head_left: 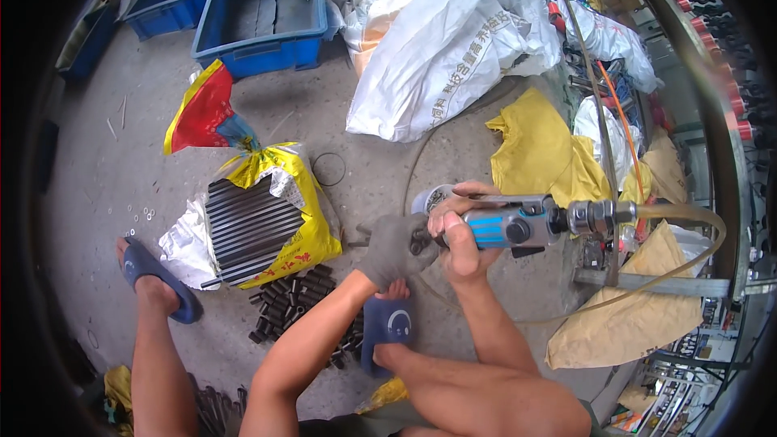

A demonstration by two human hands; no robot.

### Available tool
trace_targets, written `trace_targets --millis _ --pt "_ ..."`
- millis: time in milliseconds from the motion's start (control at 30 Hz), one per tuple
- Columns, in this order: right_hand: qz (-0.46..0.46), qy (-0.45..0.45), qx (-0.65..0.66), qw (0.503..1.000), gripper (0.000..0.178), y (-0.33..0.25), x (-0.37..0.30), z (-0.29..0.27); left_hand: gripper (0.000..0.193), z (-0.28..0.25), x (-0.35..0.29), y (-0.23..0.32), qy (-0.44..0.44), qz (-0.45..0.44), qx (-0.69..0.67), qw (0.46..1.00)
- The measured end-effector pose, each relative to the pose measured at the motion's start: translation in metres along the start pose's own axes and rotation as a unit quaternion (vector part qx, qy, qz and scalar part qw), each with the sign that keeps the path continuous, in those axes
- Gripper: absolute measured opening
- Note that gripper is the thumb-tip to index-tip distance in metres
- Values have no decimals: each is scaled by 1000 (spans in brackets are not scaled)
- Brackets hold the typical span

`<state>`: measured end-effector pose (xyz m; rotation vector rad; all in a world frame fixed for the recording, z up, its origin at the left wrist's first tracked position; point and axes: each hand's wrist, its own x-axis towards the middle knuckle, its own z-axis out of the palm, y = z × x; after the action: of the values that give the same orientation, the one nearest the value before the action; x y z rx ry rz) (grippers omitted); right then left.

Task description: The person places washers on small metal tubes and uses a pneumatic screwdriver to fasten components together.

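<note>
My right hand (pixel 465 235) is bare and wraps round a pneumatic power tool (pixel 506 228) with a grey and blue body. A metal coupling and a yellowish air hose (pixel 688 212) run from its right end. My left hand (pixel 392 251), in a grey glove, is closed at the tool's left end. Its fingers grip a small dark metal part (pixel 419 241), mostly covered by them. Behind the hands shows part of a round, pale container (pixel 433 197). Left of the gloved hand, a yellow bag (pixel 312 235) lies open with dark metal rods (pixel 252 222) stacked in it.
Short black tubes (pixel 295 299) are heaped on the floor between my sandalled feet. Blue bins (pixel 267 53) and white woven sacks (pixel 437 57) stand farther off. Yellow cloth (pixel 538 146), a brown paper sack (pixel 627 316) and a metal rack (pixel 720 113) are at the right. The hose loops across the floor.
</note>
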<state>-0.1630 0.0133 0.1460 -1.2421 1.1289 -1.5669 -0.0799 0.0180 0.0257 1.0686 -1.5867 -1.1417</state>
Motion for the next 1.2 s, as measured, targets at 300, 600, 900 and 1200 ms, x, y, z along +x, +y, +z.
trace_targets --millis 300,600,900,1200 --pt "-39 8 69 997 36 -14 -22 -15 30 -1 -3 3 8 9 -22 1000" --pt "-15 -24 113 993 32 8 -34 -24 31 -2 -2 7 -2 24 20 1000" --pt "50 -1 38 998 35 39 -50 -60 33 55 6 -40 -68 25 -95 993" --pt "-55 -5 -23 998 28 18 -44 -53 28 36 12 19 -41 -75 -459 884"
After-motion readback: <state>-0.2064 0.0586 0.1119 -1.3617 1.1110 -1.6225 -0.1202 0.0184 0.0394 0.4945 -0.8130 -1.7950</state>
